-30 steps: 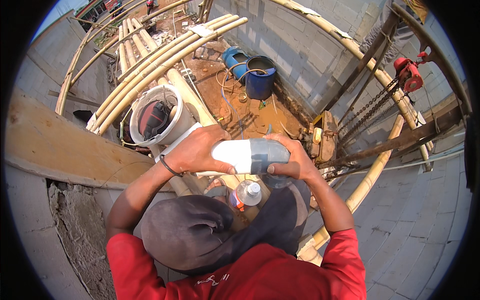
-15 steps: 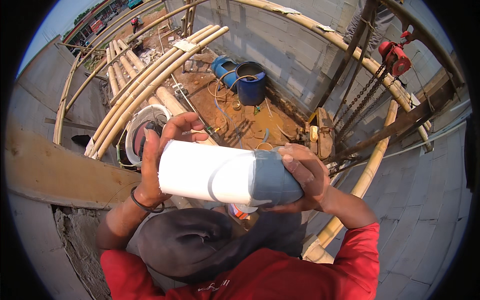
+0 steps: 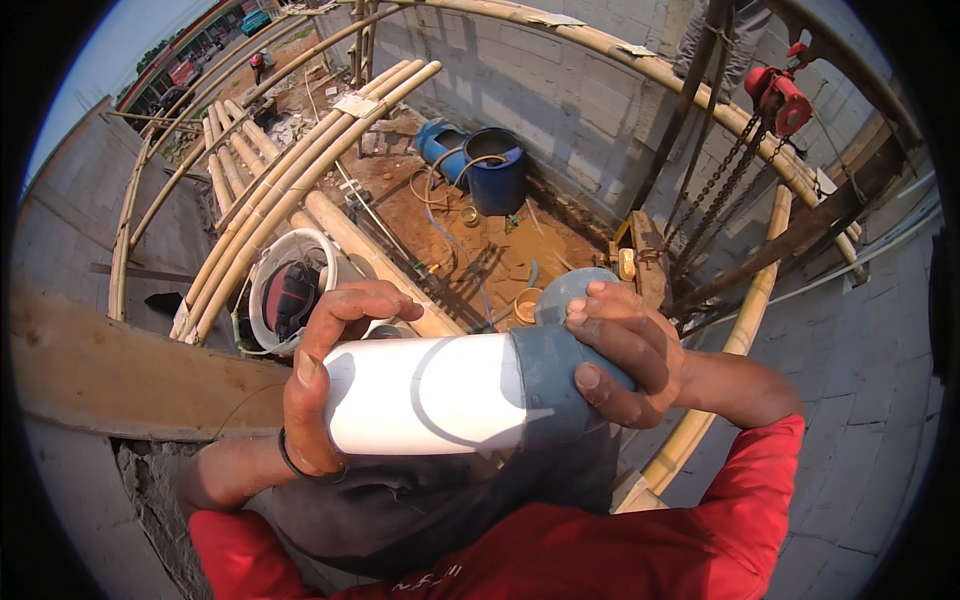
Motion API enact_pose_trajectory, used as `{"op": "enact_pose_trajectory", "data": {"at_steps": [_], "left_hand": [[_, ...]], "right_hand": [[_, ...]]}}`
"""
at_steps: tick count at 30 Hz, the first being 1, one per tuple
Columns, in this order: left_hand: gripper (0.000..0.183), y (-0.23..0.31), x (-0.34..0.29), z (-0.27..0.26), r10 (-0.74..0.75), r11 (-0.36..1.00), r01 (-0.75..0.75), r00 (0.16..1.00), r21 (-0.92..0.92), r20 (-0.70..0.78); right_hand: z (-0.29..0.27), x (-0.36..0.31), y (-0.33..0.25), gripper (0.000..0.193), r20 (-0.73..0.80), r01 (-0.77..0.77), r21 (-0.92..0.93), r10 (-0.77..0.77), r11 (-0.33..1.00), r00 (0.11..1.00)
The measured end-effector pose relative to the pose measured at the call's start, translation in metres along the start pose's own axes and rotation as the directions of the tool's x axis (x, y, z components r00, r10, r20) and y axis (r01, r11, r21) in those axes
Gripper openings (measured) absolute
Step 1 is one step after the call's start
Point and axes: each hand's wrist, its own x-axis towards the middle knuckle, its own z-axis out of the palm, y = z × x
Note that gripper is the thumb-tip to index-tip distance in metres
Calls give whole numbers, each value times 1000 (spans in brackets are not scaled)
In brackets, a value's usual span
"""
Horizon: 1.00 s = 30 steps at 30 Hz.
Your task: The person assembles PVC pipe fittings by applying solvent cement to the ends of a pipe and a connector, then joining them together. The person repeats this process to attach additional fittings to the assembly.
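Note:
A short white plastic pipe [image 3: 420,395] lies level across the middle, above my dark trouser leg. A grey pipe fitting [image 3: 556,390] covers its right end, with a rounded branch sticking up at the far side. My left hand [image 3: 320,375] is against the pipe's left end, with fingers bent over the far edge and the palm at the end. My right hand [image 3: 635,355] grips the grey fitting from the right, its fingers spread over the curved side. The pipe's left opening is hidden by my left hand.
A white bucket [image 3: 325,250] with a dark red and black bag [image 3: 290,298] stands beyond my left hand. Bamboo poles [image 3: 300,180] run past it. Farther off are blue drums [image 3: 495,185] on wet soil. A red chain hoist [image 3: 780,105] hangs at the right by a block wall [image 3: 600,90].
The pipe and fitting have come lower and turned, and the fitting's rounded branch now shows at the far side. My right hand has moved right and shifted its grip on the fitting.

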Motion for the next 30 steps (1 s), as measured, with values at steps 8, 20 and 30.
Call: {"op": "enact_pose_trajectory", "data": {"at_steps": [8, 20, 30], "left_hand": [[55, -17, -20, 23, -7, 960, -45, 983, -276, -184], [77, -28, 59, -22, -517, 823, 462, 851, -330, -98], [109, -176, 13, -28, -651, 584, 740, 673, -334, 352]], "right_hand": [[2, -2, -5, 33, 66, -68, 113, 61, 991, 996], [49, -30, 9, 97, 177, -504, 240, 474, 830, 863], [161, -94, -16, 103, 540, -127, 838, 774, -530, 330]]}}
